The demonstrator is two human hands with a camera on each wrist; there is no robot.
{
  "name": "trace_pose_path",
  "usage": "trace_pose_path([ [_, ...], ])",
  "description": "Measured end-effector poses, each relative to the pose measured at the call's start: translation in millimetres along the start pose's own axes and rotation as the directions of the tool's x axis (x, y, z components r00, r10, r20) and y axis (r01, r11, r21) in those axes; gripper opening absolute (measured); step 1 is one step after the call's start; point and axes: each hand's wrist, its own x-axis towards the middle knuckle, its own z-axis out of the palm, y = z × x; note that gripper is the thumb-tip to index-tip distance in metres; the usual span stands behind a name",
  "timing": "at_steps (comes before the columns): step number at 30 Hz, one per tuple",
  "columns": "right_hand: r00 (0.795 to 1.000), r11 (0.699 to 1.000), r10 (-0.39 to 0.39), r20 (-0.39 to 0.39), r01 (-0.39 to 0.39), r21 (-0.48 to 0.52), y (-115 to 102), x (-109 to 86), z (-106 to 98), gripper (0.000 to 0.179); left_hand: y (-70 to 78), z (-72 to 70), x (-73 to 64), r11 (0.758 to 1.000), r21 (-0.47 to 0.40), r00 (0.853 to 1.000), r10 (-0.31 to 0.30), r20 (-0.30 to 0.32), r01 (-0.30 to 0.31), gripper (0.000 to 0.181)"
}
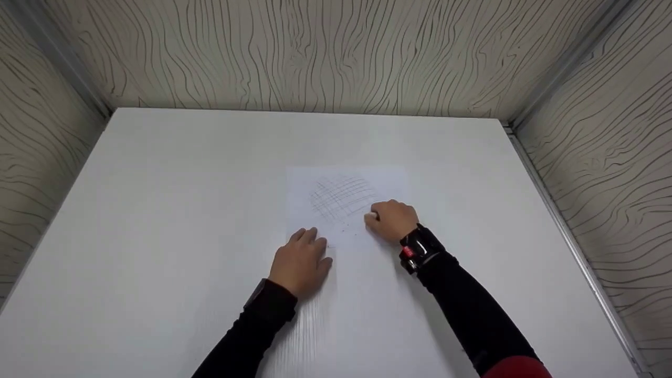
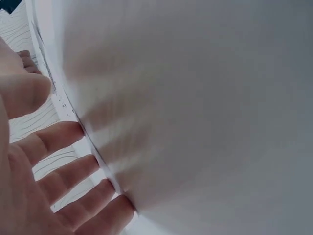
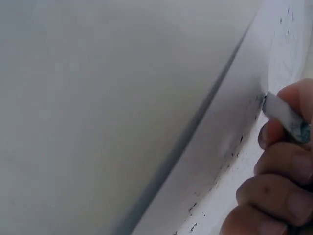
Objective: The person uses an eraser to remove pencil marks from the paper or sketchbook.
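Note:
A white sheet of paper (image 1: 390, 181) lies on the table, with crossing pencil lines (image 1: 340, 194) drawn on it. My right hand (image 1: 395, 219) pinches a small white eraser (image 3: 281, 111) between thumb and forefinger, its dark-smudged end down at the paper beside the lines' lower right side. The other right fingers curl under against the sheet. My left hand (image 1: 302, 262) rests at the sheet's lower left corner, fingers extended and fingertips (image 2: 124, 205) on the paper's edge. Dark eraser crumbs (image 3: 193, 208) dot the paper near the eraser.
The white table (image 1: 173, 210) spreads out around the sheet. Wood-grain patterned walls (image 1: 294, 58) enclose it at the back and both sides, with a metal strip (image 1: 567, 231) along the right edge. Black bands are strapped on both wrists.

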Motion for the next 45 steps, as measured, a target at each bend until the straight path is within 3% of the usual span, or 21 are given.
trace_pose_path([
  [5,0.990,0.993,0.113,-0.084,-0.115,-0.019,29,-3.5,-14,0.031,0.4,-1.3,2.9,1.000,0.023,1.000,0.021,-0.011,-0.021,0.036],
  [9,0.984,0.992,0.125,-0.126,-0.126,-0.002,41,-5.1,-24,0.034,4.2,-0.1,6.4,0.999,0.038,1.000,0.027,-0.001,-0.027,0.038],
  [13,0.989,0.996,0.085,-0.119,-0.087,-0.005,17,-2.8,-23,0.039,12.5,8.3,10.7,0.998,0.060,0.999,0.035,0.004,-0.035,0.043],
  [18,0.996,0.995,-0.026,-0.081,0.018,-0.099,-17,-0.8,-6,0.038,21.0,18.9,15.2,0.995,0.082,0.998,0.052,-0.026,-0.050,0.042],
  [24,0.994,0.977,-0.058,-0.097,0.036,-0.208,-20,-2.8,15,0.037,10.2,15.8,17.1,0.998,0.030,0.996,0.064,-0.067,-0.063,0.037],
  [30,0.989,0.981,-0.075,-0.126,0.050,-0.186,-28,-6.3,16,0.036,-5.6,12.2,12.7,0.998,0.044,0.998,0.053,-0.042,-0.051,0.035],
  [38,0.985,0.983,-0.150,-0.082,0.139,-0.122,-65,2.2,21,0.033,-1.7,10.0,12.3,0.994,0.067,0.995,0.084,-0.047,-0.081,0.031],
  [41,0.986,0.985,-0.151,-0.076,0.144,-0.092,-64,5.3,22,0.031,-1.3,8.7,11.3,0.993,0.083,0.996,0.083,-0.039,-0.080,0.029],
  [45,0.993,0.997,-0.060,-0.106,0.054,-0.059,-37,7.3,15,0.033,-1.3,6.6,10.3,0.993,0.093,0.996,0.071,-0.045,-0.066,0.029],
])
